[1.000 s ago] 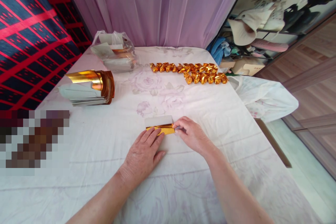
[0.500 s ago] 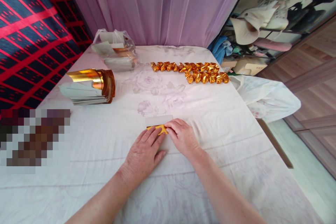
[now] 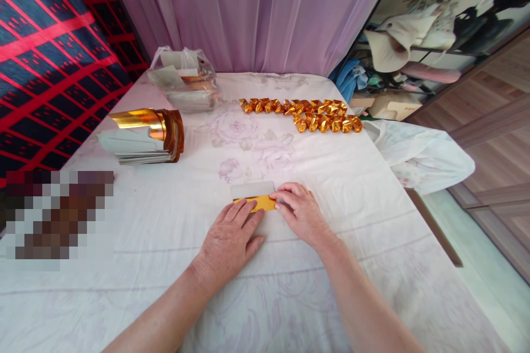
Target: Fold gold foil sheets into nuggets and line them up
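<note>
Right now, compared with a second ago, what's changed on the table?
The right hand slid left along the folded gold paper, then back to its right end. The left hand still rests on the paper's left part; the shiny gold pieces and paper stack stayed put.

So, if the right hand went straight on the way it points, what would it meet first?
The folded gold strip: the right hand already seems to touch its right end. Just beyond lies the pale grey panel, though depth is hard to judge from one view.
</note>
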`<action>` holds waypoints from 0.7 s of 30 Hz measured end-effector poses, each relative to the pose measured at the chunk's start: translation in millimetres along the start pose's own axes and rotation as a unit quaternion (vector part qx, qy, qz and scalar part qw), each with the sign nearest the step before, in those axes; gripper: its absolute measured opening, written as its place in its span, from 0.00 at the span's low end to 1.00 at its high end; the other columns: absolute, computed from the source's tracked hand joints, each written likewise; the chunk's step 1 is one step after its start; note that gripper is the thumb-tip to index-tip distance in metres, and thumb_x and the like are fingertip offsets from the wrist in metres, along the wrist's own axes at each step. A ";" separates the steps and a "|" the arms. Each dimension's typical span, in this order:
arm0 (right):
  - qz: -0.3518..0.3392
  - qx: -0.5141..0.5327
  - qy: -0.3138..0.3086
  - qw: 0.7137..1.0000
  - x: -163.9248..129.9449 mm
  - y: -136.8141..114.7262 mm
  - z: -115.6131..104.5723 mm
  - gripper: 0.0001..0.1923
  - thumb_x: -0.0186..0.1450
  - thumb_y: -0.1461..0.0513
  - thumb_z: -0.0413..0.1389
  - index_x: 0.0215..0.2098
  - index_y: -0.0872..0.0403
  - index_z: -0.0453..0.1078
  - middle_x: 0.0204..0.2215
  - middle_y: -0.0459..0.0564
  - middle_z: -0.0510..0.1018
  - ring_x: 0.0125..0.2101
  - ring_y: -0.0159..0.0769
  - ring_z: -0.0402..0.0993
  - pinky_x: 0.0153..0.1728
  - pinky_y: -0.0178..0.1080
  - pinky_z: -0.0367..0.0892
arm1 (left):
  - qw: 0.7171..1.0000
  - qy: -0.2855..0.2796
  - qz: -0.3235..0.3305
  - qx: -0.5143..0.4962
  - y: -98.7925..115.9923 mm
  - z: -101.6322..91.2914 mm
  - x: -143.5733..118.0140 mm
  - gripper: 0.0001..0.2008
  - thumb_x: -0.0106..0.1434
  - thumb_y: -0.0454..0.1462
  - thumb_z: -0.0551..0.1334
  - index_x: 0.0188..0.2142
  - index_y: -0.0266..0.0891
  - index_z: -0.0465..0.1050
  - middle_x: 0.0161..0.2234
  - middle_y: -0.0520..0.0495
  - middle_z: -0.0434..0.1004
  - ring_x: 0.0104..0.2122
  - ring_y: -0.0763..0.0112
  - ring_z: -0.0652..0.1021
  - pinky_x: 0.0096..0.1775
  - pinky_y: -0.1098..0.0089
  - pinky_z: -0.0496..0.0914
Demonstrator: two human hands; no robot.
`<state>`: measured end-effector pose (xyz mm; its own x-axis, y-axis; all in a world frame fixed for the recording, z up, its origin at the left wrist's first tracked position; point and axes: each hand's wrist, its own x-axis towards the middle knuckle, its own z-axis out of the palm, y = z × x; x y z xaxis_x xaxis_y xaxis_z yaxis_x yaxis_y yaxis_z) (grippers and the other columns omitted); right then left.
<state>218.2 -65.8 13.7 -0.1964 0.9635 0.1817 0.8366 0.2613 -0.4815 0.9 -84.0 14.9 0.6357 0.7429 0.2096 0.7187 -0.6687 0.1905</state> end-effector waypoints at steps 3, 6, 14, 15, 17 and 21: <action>0.003 0.005 0.020 1.000 0.5 -2.2 2.5 0.12 0.66 0.64 0.54 0.44 0.46 0.76 0.43 0.49 0.76 0.44 0.40 0.71 0.44 0.43 0.62 | 1.000 0.002 0.002 0.004 -0.3 0.3 0.2 0.21 0.70 0.45 0.53 0.57 0.40 0.69 0.58 0.40 0.70 0.59 0.55 0.68 0.59 0.52 0.63; 0.024 -0.016 0.042 0.999 1.5 -8.8 6.3 0.08 0.66 0.62 0.55 0.41 0.48 0.76 0.41 0.50 0.77 0.43 0.41 0.71 0.43 0.44 0.61 | 1.000 0.005 0.003 0.007 -0.4 0.8 0.3 0.21 0.70 0.45 0.53 0.57 0.41 0.69 0.58 0.40 0.70 0.59 0.55 0.68 0.59 0.52 0.63; 0.052 -0.042 0.045 0.997 2.3 -16.9 9.7 0.05 0.64 0.61 0.59 0.39 0.49 0.74 0.42 0.50 0.76 0.43 0.43 0.70 0.44 0.45 0.60 | 1.000 0.003 0.001 0.012 0.1 -0.7 2.6 0.21 0.67 0.45 0.57 0.57 0.42 0.70 0.58 0.40 0.70 0.58 0.52 0.70 0.58 0.51 0.65; 0.054 -0.040 0.043 0.997 2.3 -16.7 9.5 0.06 0.64 0.61 0.59 0.40 0.49 0.74 0.42 0.50 0.76 0.43 0.43 0.70 0.44 0.45 0.60 | 1.000 0.002 0.002 0.012 -0.6 -0.8 2.1 0.21 0.67 0.45 0.57 0.57 0.41 0.70 0.58 0.40 0.70 0.58 0.53 0.70 0.58 0.51 0.65; 0.055 -0.037 0.037 0.997 2.2 -16.2 9.0 0.06 0.64 0.61 0.59 0.40 0.49 0.74 0.42 0.50 0.76 0.44 0.43 0.70 0.45 0.45 0.60 | 1.000 -0.001 0.007 0.011 -2.6 -0.3 0.1 0.21 0.69 0.45 0.56 0.57 0.40 0.69 0.59 0.41 0.70 0.59 0.55 0.69 0.59 0.53 0.65; 0.055 -0.035 0.035 0.997 1.9 -15.3 9.4 0.06 0.64 0.61 0.58 0.40 0.49 0.74 0.43 0.51 0.76 0.44 0.43 0.70 0.46 0.45 0.60 | 1.000 -0.002 0.019 0.018 -8.1 2.5 -6.6 0.21 0.71 0.44 0.51 0.58 0.38 0.67 0.61 0.42 0.69 0.61 0.60 0.67 0.62 0.56 0.61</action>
<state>200.2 -67.4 13.4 -0.0676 0.9790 0.1923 0.8849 0.1478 -0.4416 -8.4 -83.3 9.6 0.6633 0.7176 0.2122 0.7043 -0.6945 0.1472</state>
